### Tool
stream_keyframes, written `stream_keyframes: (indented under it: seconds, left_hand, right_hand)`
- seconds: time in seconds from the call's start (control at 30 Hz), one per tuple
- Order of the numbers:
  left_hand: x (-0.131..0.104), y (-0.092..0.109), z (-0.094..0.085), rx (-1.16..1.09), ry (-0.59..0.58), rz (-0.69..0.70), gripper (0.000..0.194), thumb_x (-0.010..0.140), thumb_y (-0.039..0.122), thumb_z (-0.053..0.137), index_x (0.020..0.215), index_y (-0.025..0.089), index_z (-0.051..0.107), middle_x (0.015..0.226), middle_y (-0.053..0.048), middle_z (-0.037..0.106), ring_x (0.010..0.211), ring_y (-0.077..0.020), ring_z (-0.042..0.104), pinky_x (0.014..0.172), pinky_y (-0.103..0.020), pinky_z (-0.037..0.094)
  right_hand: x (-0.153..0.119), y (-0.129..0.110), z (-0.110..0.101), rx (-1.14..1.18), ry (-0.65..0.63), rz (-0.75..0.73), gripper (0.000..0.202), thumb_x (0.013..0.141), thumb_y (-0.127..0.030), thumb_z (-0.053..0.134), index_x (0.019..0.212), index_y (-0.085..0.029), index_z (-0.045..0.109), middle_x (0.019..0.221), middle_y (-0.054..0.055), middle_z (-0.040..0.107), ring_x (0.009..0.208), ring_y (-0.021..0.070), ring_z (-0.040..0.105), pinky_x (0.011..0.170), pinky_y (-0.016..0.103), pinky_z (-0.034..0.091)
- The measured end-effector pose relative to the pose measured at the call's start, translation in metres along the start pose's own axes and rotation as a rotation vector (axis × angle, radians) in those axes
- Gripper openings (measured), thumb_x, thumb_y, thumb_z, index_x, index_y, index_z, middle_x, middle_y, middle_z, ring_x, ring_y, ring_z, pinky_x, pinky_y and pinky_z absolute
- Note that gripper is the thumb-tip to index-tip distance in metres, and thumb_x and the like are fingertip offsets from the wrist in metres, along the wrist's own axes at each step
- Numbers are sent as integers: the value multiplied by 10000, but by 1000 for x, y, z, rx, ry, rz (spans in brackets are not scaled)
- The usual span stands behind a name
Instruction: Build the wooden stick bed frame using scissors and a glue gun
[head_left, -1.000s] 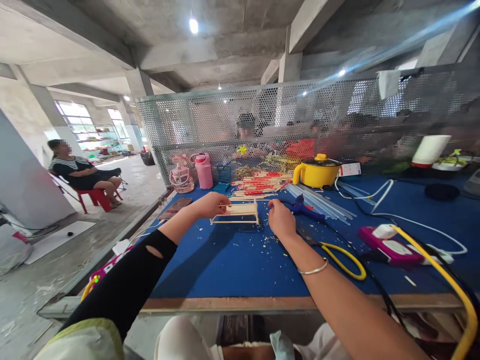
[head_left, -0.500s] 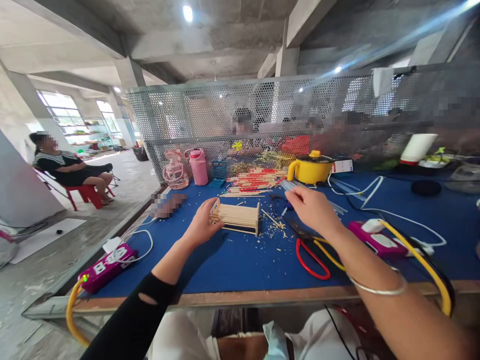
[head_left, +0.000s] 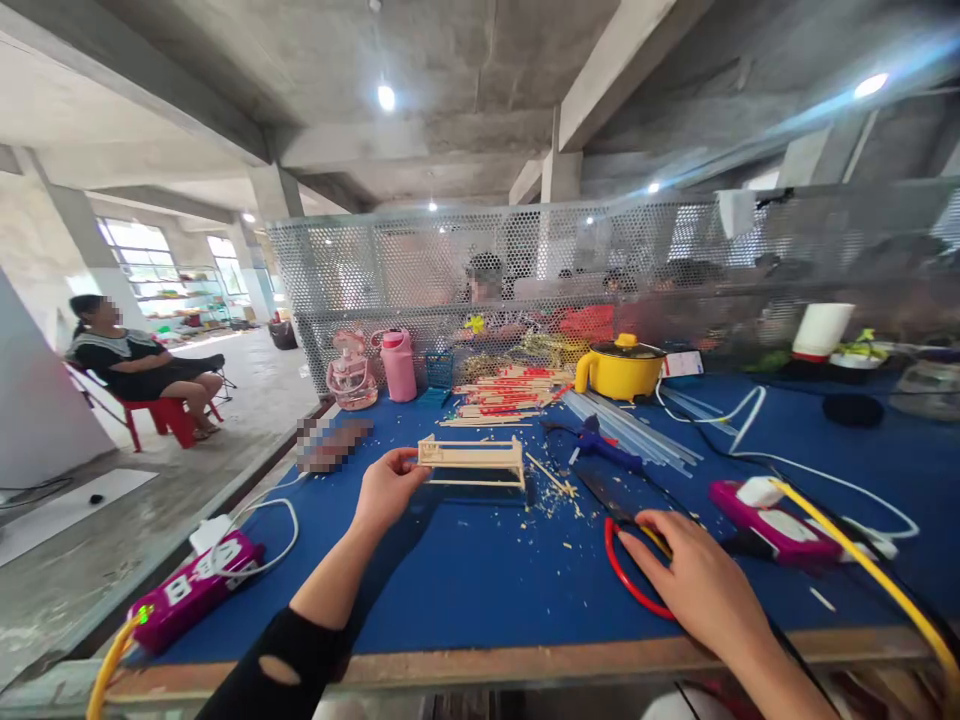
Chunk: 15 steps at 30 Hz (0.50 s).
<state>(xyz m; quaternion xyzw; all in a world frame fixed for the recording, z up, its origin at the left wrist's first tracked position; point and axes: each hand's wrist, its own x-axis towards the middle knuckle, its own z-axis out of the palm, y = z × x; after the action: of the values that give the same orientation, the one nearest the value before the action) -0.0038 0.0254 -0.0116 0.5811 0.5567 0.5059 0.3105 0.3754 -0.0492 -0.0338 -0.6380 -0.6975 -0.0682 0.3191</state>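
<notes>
A small frame of pale wooden sticks (head_left: 472,456), shaped like a little bench, stands on the blue tabletop. My left hand (head_left: 390,490) pinches its left end between thumb and fingers. To the right lies a pair of scissors (head_left: 630,575) with red and yellow handles, its dark blades pointing away to the left. The fingers and thumb of my right hand (head_left: 694,570) close on the scissors' handles and partly hide them. Beyond the blades rests a blue glue gun (head_left: 604,445).
Red-marked sticks (head_left: 510,390) are heaped at the back, with clear glue sticks (head_left: 630,430) beside them. A yellow pot (head_left: 626,372), pink bottle (head_left: 398,365) and purple power strips (head_left: 199,590) stand around. Wood scraps (head_left: 555,485) litter the middle. A person sits at far left.
My right hand has come down and back from near the glue gun to the scissors' handles. The stick frame has tilted so its open side shows, still in my left hand.
</notes>
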Motion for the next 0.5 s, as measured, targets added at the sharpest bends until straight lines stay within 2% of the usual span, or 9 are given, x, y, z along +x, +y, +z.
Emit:
stream_keyframes:
  seconds: [0.13,0.23,0.3,0.37,0.43,0.5]
  left_hand:
    - [-6,11,0,-64,58,-23,514,678,367,668,1101,116,520,636,38,588,472,-84,481,471,-211,334]
    - [-9,18,1,-107,45,-19,540,670,324,670,1136,109,500,579,69,535,474,-84,475,476,-208,350]
    - [-11,21,1,-126,30,-13,592,665,284,669,1195,106,474,554,86,508,476,-86,476,486,-210,365]
    - [-13,24,1,-139,12,-5,622,667,255,663,1239,114,464,546,95,489,479,-84,476,498,-212,378]
    - [-15,26,1,-144,-8,6,598,671,249,662,1231,122,493,554,94,483,487,-78,474,512,-212,382]
    - [-17,28,1,-156,-31,16,560,672,258,673,1194,123,523,567,89,489,492,-74,476,523,-214,388]
  right_hand:
    - [-2,2,-1,64,59,19,282,808,-502,495,908,-251,574,934,88,678,872,273,638,756,398,482]
    - [1,-16,-10,88,201,-15,242,822,-476,469,845,-247,547,841,89,655,791,265,624,705,379,465]
    - [11,-43,-18,115,231,-95,210,854,-433,460,771,-247,510,758,62,622,717,229,598,688,343,437]
    - [30,-77,-22,202,134,-205,219,878,-404,462,736,-241,493,692,23,592,640,179,561,647,293,407]
    - [54,-112,-19,294,38,-238,260,888,-407,460,697,-231,455,624,-6,544,574,148,507,591,265,366]
    - [77,-140,-8,362,-5,-244,361,883,-422,461,591,-224,381,534,-22,469,514,132,437,533,260,311]
